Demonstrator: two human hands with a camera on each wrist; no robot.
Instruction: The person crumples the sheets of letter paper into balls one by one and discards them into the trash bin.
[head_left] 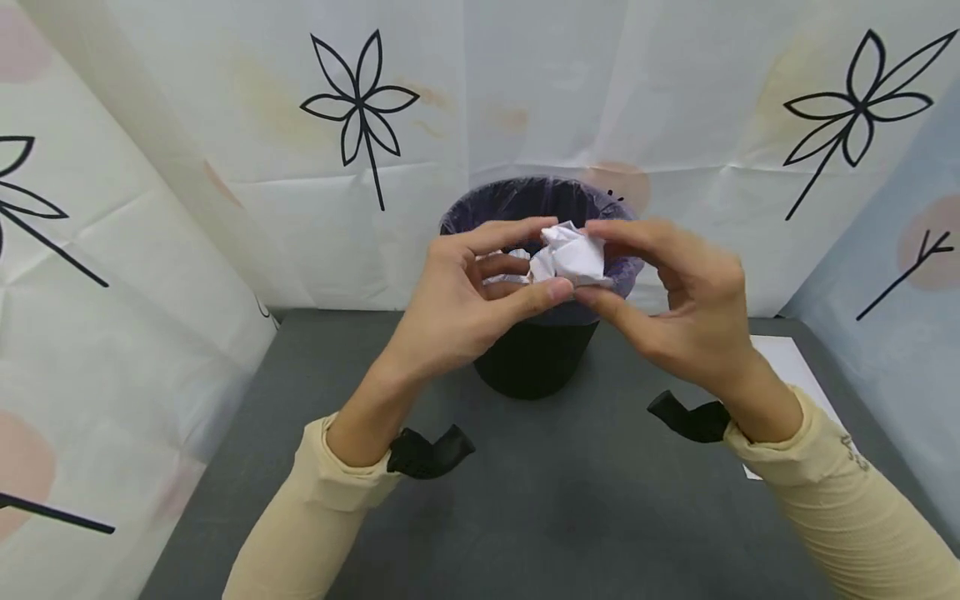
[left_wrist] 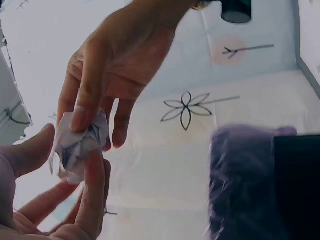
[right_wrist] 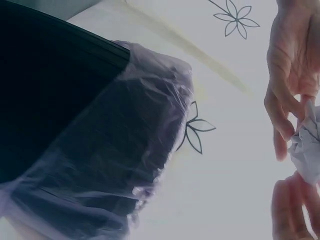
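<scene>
Both hands hold a crumpled ball of white paper (head_left: 573,254) in front of and above a black bin (head_left: 532,367) in the head view. My left hand (head_left: 465,300) has its thumb and fingers around the ball's left side. From the right, my right hand (head_left: 690,296) pinches it between thumb and fingertips. The left wrist view shows the paper ball (left_wrist: 82,145) with fingers of both hands on it. A thin purple bag (head_left: 626,271) lines the bin and folds over its rim. More crumpled white paper (head_left: 517,254) shows between the left fingers, against the bin's opening.
The bin stands on a dark grey table (head_left: 495,517) near the back wall cloth (head_left: 225,100), which carries black flower outlines. A flat white sheet (head_left: 776,354) lies at the right, partly under the right forearm. Black wrist mounts (head_left: 431,454) stick out from both cuffs.
</scene>
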